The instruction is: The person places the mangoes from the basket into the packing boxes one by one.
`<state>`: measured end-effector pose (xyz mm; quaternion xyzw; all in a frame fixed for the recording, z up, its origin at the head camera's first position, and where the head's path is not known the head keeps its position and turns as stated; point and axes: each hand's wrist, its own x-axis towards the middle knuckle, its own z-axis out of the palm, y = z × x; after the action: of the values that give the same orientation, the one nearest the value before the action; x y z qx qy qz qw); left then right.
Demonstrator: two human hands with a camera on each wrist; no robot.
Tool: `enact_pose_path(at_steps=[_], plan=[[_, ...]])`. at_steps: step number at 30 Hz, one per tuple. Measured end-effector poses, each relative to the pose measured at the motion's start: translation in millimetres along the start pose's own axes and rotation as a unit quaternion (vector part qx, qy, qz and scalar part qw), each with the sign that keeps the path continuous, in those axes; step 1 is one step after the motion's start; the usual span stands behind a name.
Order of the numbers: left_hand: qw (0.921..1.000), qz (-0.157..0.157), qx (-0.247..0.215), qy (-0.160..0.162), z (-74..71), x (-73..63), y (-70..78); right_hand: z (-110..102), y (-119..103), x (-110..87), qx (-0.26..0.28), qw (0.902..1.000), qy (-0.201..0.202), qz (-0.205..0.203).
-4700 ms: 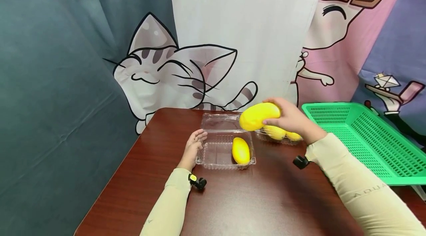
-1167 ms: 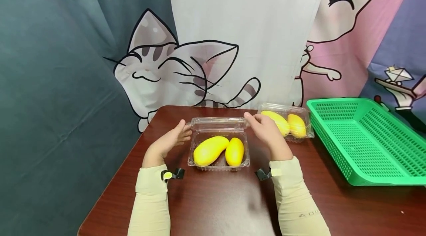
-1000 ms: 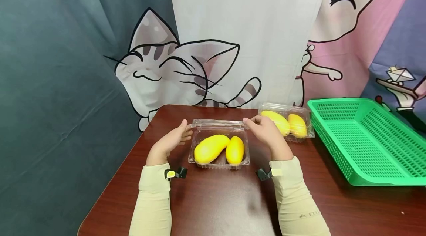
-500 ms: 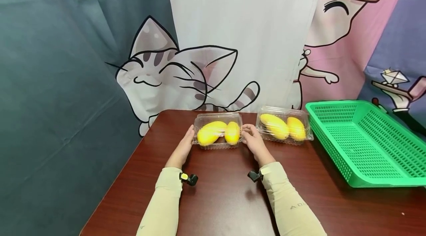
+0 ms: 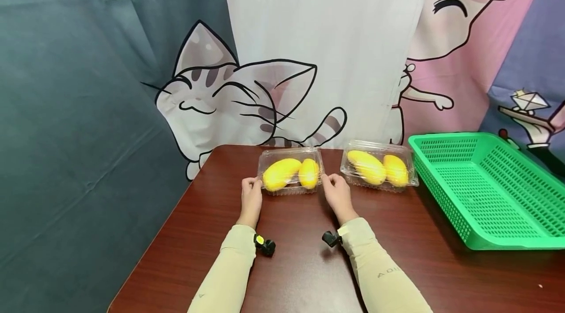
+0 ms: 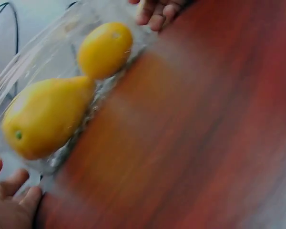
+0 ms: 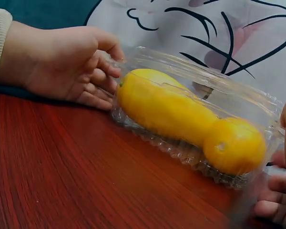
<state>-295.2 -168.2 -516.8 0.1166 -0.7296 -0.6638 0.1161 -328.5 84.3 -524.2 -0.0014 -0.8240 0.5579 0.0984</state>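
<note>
A clear plastic clamshell box with its lid down stands on the table, two yellow mangoes inside. The larger mango lies left of the smaller mango; in the right wrist view the large mango touches the small mango. At the box's front left corner my left hand pinches the rim, thumb above and fingers below in the right wrist view. My right hand pinches the opposite corner, its curled fingers partly cut off in the right wrist view.
A second closed clamshell box holding two mangoes stands to the right. Beyond it sits a green plastic basket. A printed cloth hangs behind the brown table.
A mango went into the box from my right hand. The lid came down from open to closed, and the box slid farther back. Both hands moved to its front corners.
</note>
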Motion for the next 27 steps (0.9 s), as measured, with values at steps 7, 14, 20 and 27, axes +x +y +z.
enact_pose_path(at_steps=[7,14,20,27], plan=[[0.9983,0.008,-0.01,0.057,7.1,-4.0,2.5,2,-9,-2.2,0.037,0.9992,-0.004,-0.011],[0.9964,-0.001,-0.063,0.057,15.9,-2.2,6.3,11,-14,-5.8,0.131,0.9903,0.046,0.002],[0.995,-0.002,-0.066,0.075,19.2,-3.4,6.3,11,-15,-9.3,0.123,0.9904,0.063,-0.011],[0.9985,-0.005,0.01,0.055,15.0,-2.6,7.2,9,-8,-9.7,0.058,0.9974,0.037,0.019]])
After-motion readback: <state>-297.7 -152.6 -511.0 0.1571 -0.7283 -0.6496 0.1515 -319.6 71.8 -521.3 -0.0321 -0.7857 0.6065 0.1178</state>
